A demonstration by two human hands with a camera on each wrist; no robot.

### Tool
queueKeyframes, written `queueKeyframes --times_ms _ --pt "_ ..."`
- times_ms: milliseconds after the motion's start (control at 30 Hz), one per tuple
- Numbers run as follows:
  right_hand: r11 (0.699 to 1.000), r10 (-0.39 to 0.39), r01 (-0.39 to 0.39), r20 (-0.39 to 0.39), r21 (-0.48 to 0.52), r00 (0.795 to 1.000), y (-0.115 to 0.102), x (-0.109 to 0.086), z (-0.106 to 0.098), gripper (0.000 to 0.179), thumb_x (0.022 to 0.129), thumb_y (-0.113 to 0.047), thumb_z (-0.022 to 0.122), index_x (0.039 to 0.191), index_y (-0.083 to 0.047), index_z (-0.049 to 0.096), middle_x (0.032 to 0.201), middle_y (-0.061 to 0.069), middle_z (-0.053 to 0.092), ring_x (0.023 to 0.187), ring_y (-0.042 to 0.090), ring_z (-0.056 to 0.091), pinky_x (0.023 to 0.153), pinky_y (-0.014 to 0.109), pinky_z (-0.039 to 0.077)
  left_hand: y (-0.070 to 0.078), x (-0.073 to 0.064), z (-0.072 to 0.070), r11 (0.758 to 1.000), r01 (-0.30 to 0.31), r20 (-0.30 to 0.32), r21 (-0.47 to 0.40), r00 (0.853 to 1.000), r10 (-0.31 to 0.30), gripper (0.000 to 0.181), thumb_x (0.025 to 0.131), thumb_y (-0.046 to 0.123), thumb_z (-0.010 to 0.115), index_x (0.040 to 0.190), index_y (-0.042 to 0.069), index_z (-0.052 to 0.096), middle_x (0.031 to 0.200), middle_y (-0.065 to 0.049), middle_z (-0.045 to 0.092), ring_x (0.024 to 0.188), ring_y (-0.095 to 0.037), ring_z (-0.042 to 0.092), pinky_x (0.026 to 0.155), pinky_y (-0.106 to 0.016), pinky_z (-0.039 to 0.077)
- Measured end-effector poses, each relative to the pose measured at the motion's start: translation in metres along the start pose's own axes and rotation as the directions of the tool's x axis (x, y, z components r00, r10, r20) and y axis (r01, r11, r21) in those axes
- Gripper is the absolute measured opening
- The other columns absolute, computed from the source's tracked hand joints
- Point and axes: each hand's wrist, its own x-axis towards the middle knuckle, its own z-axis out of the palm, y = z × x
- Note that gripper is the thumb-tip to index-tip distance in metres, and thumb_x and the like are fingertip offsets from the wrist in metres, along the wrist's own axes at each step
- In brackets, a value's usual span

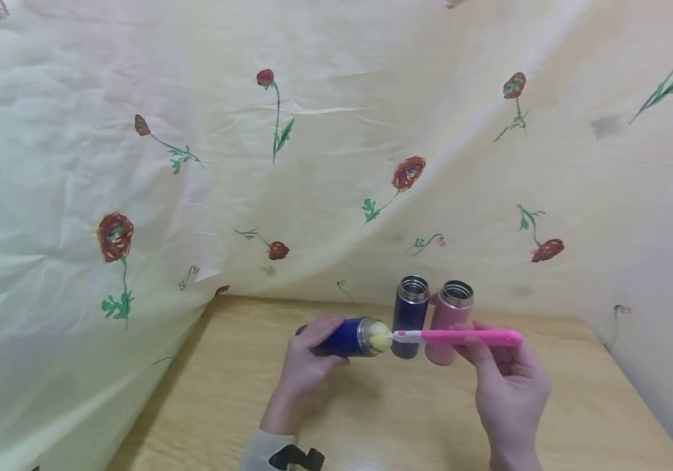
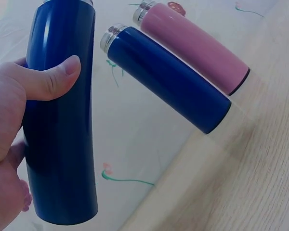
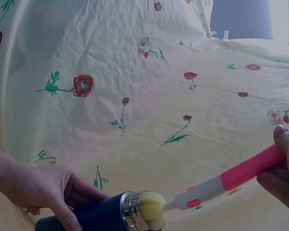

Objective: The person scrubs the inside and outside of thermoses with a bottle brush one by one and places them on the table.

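My left hand (image 1: 308, 361) grips a blue vacuum flask (image 1: 339, 338) round its body and holds it on its side above the table, mouth to the right. In the right wrist view its steel neck (image 3: 133, 211) shows. My right hand (image 1: 509, 376) pinches the pink handle (image 1: 471, 337) of a bottle brush between thumb and fingers. The brush's pale yellow sponge head (image 3: 153, 210) sits at the flask's mouth, partly inside the rim. Behind stand a second blue flask (image 1: 410, 317) and a pink flask (image 1: 449, 320), both upright and uncapped.
Both standing flasks are side by side at the back of the wooden table (image 1: 224, 392), just beyond my hands. A cream cloth with printed flowers (image 1: 324, 144) hangs behind the table and along its sides.
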Motion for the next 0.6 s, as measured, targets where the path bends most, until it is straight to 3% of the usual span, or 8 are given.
queueKeyframes --times_ms 67,133,233,300,333,467,600 --pt "0.999 -0.015 0.017 0.071 -0.031 0.997 0.006 0.001 0.000 0.018 0.093 0.025 0.063 0.111 0.024 0.063 0.101 0.015 0.081 0.092 0.017 0.080 0.084 0.030 0.063 0.001 0.001 0.001 1.000 -0.008 0.002 -0.006 1.000 0.008 0.074 0.061 -0.010 0.097 0.130 0.005 0.077 0.131 -0.006 0.076 0.127 -0.032 0.068 0.118 -0.057 0.044" --pt "0.991 -0.034 0.060 0.209 -0.121 0.977 0.013 0.000 0.002 0.019 0.092 0.027 0.061 0.107 0.018 0.066 0.105 0.011 0.081 0.096 0.014 0.078 0.087 0.026 0.062 0.004 0.001 0.002 0.999 -0.029 0.007 -0.016 1.000 0.029 0.074 0.059 -0.011 0.098 0.129 0.004 0.077 0.129 -0.007 0.076 0.126 -0.032 0.069 0.117 -0.054 0.046" --pt "0.952 -0.064 0.178 0.408 -0.247 0.911 0.025 -0.001 0.007 0.026 0.090 0.026 0.063 0.107 0.007 0.071 0.110 0.009 0.081 0.103 0.010 0.075 0.089 0.022 0.060 0.008 0.002 0.006 0.997 -0.070 0.055 -0.041 0.996 0.072 0.075 0.059 -0.010 0.098 0.130 0.003 0.076 0.131 -0.008 0.075 0.126 -0.031 0.069 0.115 -0.046 0.049" --pt "0.937 -0.093 0.244 0.494 -0.250 0.864 0.033 -0.002 0.011 0.030 0.089 0.026 0.064 0.109 0.005 0.072 0.112 0.012 0.080 0.105 0.010 0.074 0.090 0.021 0.060 0.011 0.001 0.009 0.994 -0.082 0.093 -0.068 0.992 0.088 0.077 0.059 -0.010 0.098 0.132 0.003 0.075 0.132 -0.009 0.074 0.126 -0.031 0.069 0.114 -0.042 0.051" --pt "0.939 -0.106 0.255 0.510 -0.232 0.854 0.035 -0.002 0.011 0.031 0.088 0.027 0.064 0.109 0.005 0.072 0.111 0.014 0.080 0.106 0.010 0.074 0.090 0.021 0.060 0.012 0.001 0.011 0.994 -0.076 0.109 -0.076 0.990 0.085 0.077 0.060 -0.009 0.098 0.133 0.003 0.075 0.134 -0.009 0.074 0.128 -0.031 0.068 0.114 -0.040 0.050" --pt "0.947 -0.128 0.252 0.485 -0.199 0.865 0.038 -0.003 0.012 0.033 0.084 0.028 0.068 0.107 0.006 0.073 0.108 0.016 0.080 0.100 0.009 0.076 0.085 0.020 0.061 0.012 0.000 0.015 0.995 -0.030 0.112 -0.094 0.993 0.040 0.081 0.060 -0.012 0.096 0.135 0.005 0.074 0.137 -0.007 0.072 0.130 -0.031 0.067 0.116 -0.042 0.048" --pt "0.953 -0.070 0.192 0.448 -0.233 0.891 0.034 -0.005 0.013 0.027 0.084 0.021 0.076 0.105 0.003 0.074 0.106 0.016 0.080 0.094 0.012 0.078 0.080 0.021 0.062 0.014 -0.001 0.016 0.997 0.015 0.113 -0.081 0.994 -0.006 0.081 0.060 -0.011 0.097 0.136 0.008 0.074 0.138 -0.003 0.072 0.130 -0.029 0.067 0.116 -0.044 0.048"
